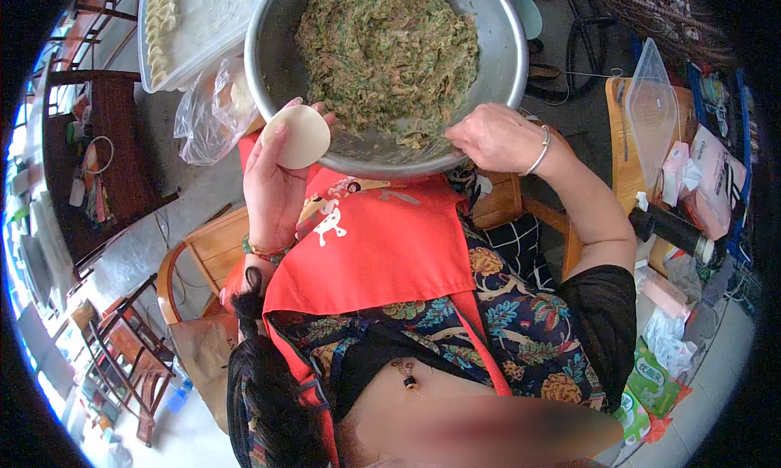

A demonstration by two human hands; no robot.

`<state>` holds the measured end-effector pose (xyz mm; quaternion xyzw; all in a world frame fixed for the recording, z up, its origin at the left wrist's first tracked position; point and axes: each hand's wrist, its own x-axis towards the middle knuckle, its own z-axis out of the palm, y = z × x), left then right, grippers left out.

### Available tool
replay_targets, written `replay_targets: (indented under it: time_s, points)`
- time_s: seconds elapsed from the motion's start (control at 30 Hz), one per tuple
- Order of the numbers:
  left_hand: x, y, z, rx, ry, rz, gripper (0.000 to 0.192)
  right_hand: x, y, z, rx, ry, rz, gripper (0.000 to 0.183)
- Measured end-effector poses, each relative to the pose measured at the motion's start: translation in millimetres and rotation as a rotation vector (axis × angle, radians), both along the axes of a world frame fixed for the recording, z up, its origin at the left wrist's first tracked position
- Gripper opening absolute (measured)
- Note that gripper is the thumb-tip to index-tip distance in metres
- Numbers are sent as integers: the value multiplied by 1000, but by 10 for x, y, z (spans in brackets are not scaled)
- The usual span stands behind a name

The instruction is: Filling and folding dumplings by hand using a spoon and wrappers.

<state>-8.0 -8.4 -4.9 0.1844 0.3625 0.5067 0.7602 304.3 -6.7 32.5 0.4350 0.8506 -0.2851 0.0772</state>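
My left hand (274,175) holds a round, pale dumpling wrapper (300,137), thumb over its face, at the near left rim of a large metal bowl. A mass of green-flecked minced filling (390,59) fills much of the metal bowl (497,71). Over the bowl's near right rim, my right hand (497,137) bends its fingers down by the filling's edge. Whether those fingers grip something is hidden. At the upper left, a row of folded dumplings (160,32) lies along one side of a translucent plastic tray (207,26).
A clear plastic bag (213,117) with pale rounds inside hangs between tray and bowl. Below the bowl is my red apron (372,248). Wooden chair parts (210,248) flank me. To the right, a wooden surface (622,132) bears a clear plastic lid (653,111) near boxes and a black cylinder (677,230).
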Motion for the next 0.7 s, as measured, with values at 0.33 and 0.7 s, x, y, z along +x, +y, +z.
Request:
replay_targets:
  time_s: [0.33, 0.7]
  points:
    - [1, 20, 2, 8, 19, 6, 48, 76, -63, 154, -184, 256, -115, 18]
    - [-72, 45, 2, 29, 18, 55, 48, 10, 149, 83, -974, 626, -612, 22]
